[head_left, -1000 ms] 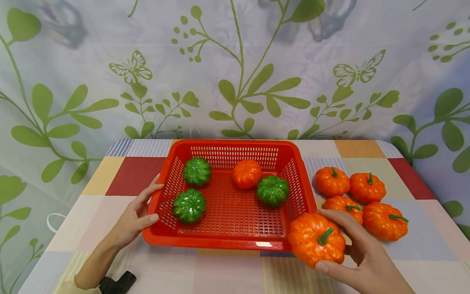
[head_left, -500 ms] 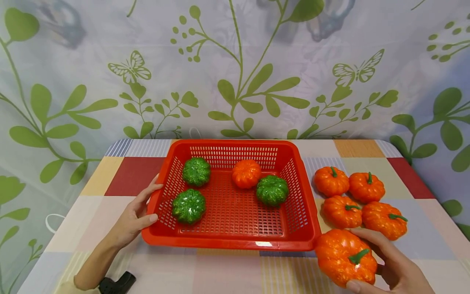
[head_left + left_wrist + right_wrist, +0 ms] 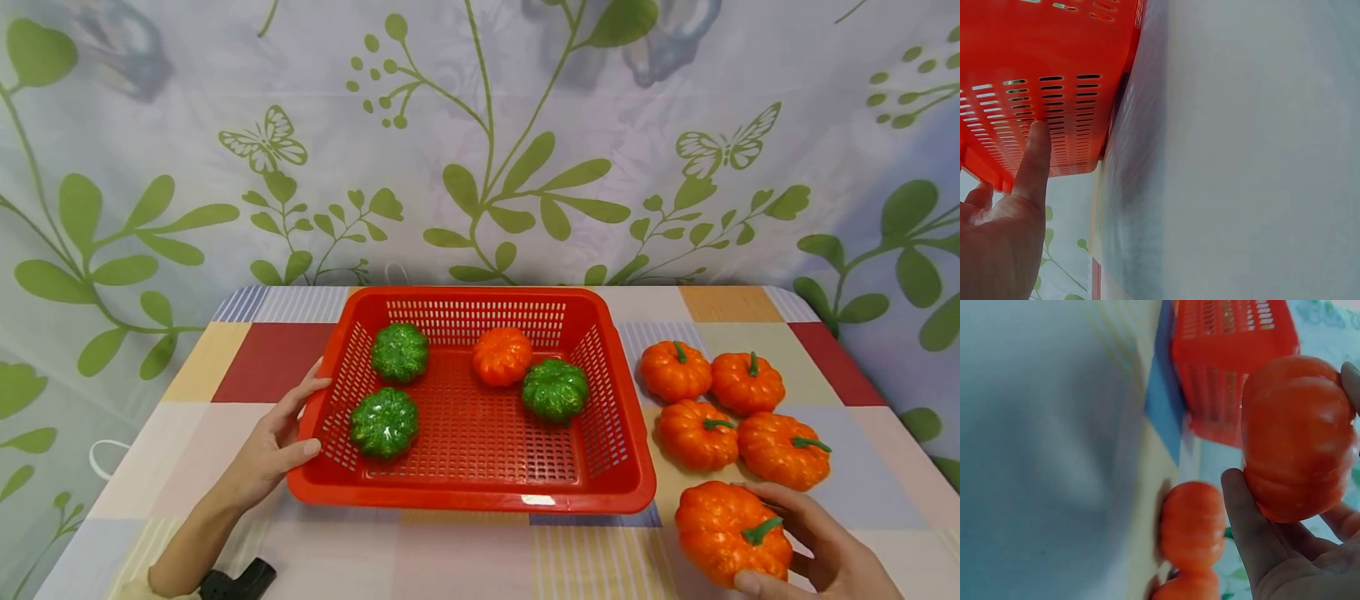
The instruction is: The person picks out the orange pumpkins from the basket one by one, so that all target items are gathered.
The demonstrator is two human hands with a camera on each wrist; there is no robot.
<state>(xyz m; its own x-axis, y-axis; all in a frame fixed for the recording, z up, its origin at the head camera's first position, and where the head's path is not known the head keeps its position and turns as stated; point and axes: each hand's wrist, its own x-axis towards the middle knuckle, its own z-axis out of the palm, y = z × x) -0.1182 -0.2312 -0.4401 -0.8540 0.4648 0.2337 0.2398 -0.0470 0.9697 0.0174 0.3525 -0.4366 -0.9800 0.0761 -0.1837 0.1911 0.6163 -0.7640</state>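
Note:
In the head view, my left hand [image 3: 258,462] rests at the left side of a red perforated plastic basket [image 3: 468,502], fingertips at its rim. The left wrist view shows a straight finger [image 3: 1036,156] against the outer slotted wall. My right hand [image 3: 828,550] grips an orange artificial pumpkin [image 3: 723,533] with a green stem, right of the basket's near corner. In the right wrist view, fingers lie around this pumpkin [image 3: 1300,437]. Inside the basket are green pumpkins [image 3: 385,423] at the left, plus one orange [image 3: 502,356] and one green pumpkin [image 3: 555,390] at the right.
Several orange pumpkins [image 3: 697,435] sit clustered on the table right of the basket, just beyond my right hand. A patchwork-patterned cloth [image 3: 465,554] covers the table. Behind stands a pale curtain [image 3: 420,167] with green leaves and butterflies. A black device [image 3: 238,579] sits at my left wrist.
My right hand has carried the orange pumpkin from over the basket's near right corner rightward and toward me, apart from the rim. The left hand and basket stay in place.

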